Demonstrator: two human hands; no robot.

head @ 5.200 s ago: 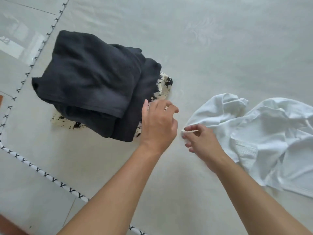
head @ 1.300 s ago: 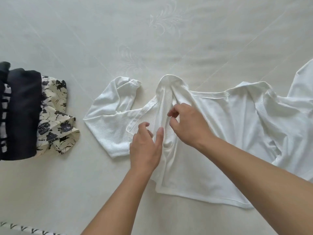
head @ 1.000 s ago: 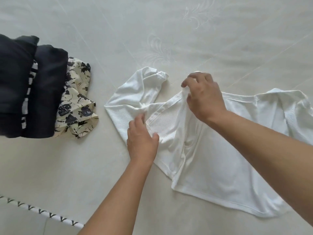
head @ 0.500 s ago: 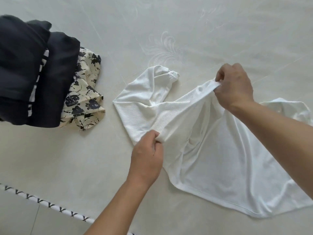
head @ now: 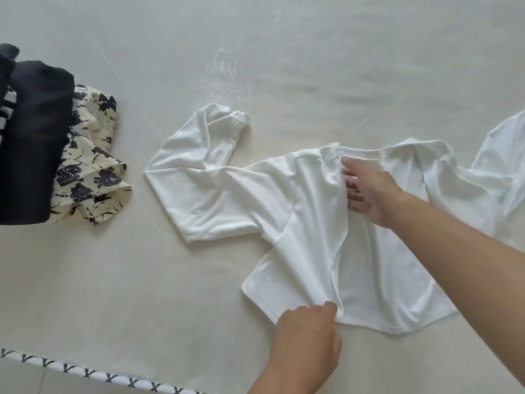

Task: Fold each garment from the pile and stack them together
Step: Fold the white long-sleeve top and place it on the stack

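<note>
A white ribbed long-sleeved top [head: 238,197] lies spread across the pale mattress, one sleeve bent up at the left, the other trailing off to the right. My left hand [head: 308,336] pinches the top's bottom hem near the front edge. Inside the body of the top, just below the neckline, rests my right hand [head: 369,191]; its fingers are straight and their tips are hidden under a fold. At the far left sits a stack of folded garments: a dark one [head: 34,143] on a cream one with black print [head: 91,166].
The mattress [head: 255,52] has a faint embossed leaf pattern. Its front edge carries a white trim with black marks [head: 85,373] at the lower left.
My left hand slid from the shoulder seam down to the hem. My right hand let go of the neckline and now lies flat inside the top. The top is spread wider.
</note>
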